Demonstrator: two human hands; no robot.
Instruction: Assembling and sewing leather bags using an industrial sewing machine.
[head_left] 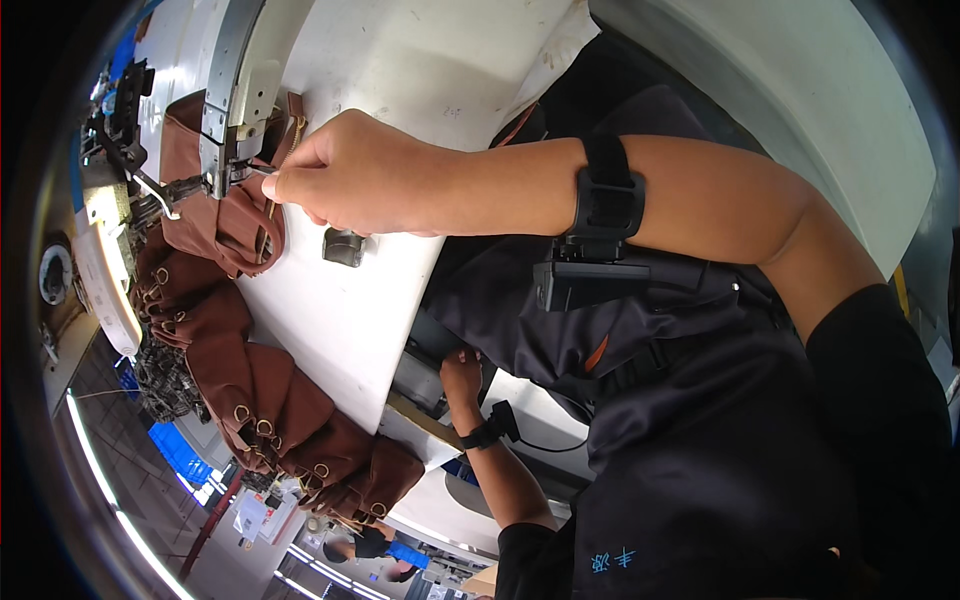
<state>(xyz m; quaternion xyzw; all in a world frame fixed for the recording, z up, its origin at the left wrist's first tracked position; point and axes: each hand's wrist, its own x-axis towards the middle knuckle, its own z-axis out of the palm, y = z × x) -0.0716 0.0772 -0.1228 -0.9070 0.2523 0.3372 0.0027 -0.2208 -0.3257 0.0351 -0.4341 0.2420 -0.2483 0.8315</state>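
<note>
My right hand (pixel 345 175) is at a sewing machine head (pixel 228 110), thumb and fingertips pinched together beside the needle area. A thin dark thing shows at the fingertips, too small to name. Under the machine's foot lies a brown leather piece (pixel 205 225), with a gold-toothed zipper (pixel 297 135) along its edge near my knuckles. My left hand (pixel 462 378) is low beside the table's edge, close to my lap, fingers curled in; whatever it may grip is hidden.
A string of brown leather bag pieces (pixel 270 390) with gold rings hangs along the white table (pixel 330 320). A small dark glossy block (pixel 343 247) sits near my right hand. Another person (pixel 372 543) is far off, and a blue bin (pixel 180 453) stands beyond the table.
</note>
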